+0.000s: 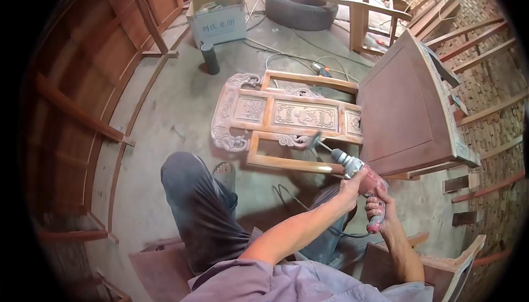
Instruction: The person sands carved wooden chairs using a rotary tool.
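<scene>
My right hand (381,207) is wrapped round the rear handle of a red and silver power drill (370,181). Nearer the chuck, my left hand (351,189) grips the front of the drill body. A thin shaft runs from the chuck to a round sanding or brush head (315,141), blurred, which overlaps the carved scroll edge of the chair back. That wooden chair (306,116) lies tipped over, its carved back panel facing up. Its broad seat (405,106) stands on edge to the right. The drill's cord hangs below the handle.
A cardboard box (217,26) and a dark cylinder (209,59) stand ahead on the concrete floor. Behind them lie a tire (300,9) and another chair frame (358,4). Cords and a second power tool (321,69) lie past the chair. Wooden panels (82,81) line the left.
</scene>
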